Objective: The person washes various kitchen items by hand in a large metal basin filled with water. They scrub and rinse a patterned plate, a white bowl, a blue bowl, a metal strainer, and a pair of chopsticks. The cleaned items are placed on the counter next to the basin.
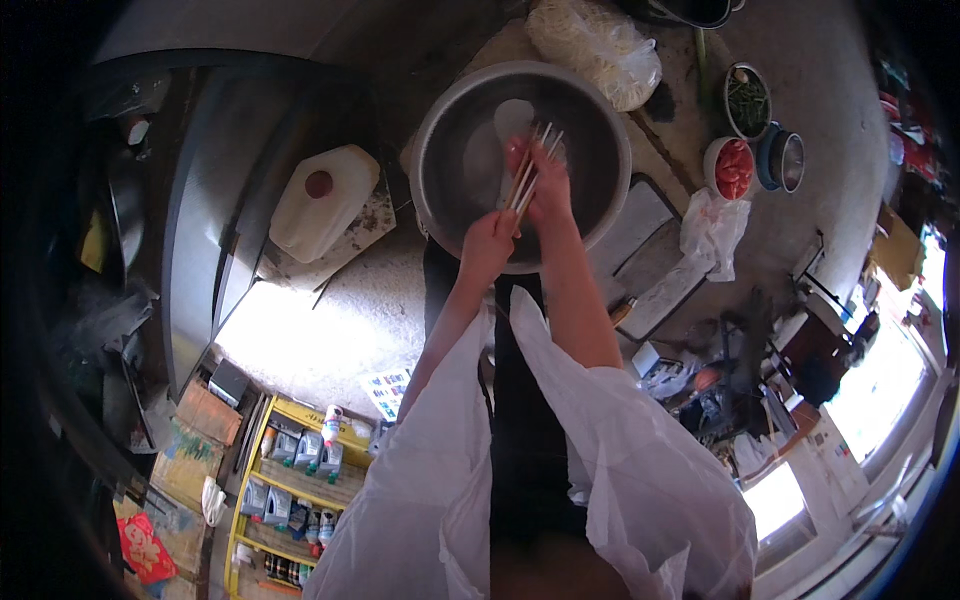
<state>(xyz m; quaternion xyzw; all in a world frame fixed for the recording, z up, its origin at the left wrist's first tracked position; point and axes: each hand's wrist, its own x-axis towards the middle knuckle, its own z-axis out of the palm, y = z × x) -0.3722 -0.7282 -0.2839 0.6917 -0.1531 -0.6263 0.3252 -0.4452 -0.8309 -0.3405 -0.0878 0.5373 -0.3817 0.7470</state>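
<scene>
Below me stands a large round metal basin (425,187) that looks to hold water and pale, rounded things whose kind I cannot tell. My left hand (489,238) is closed round the near end of a bundle of chopsticks (523,184), over the basin's near side. Farther in, my right hand (547,180) grips the same bundle near its upper part, and the sticks slant up and to the right. A pale round object (514,116), perhaps a ladle or bowl, lies in the basin just beyond my hands.
A plastic jug with a red cap (319,184) is left of the basin. Beyond the basin lies a clear bag of noodle-like food (600,52). At right are a bowl of red pieces (733,169), a bowl of greens (748,101) and a crumpled plastic bag (716,229). Yellow shelving (300,491) stands lower left.
</scene>
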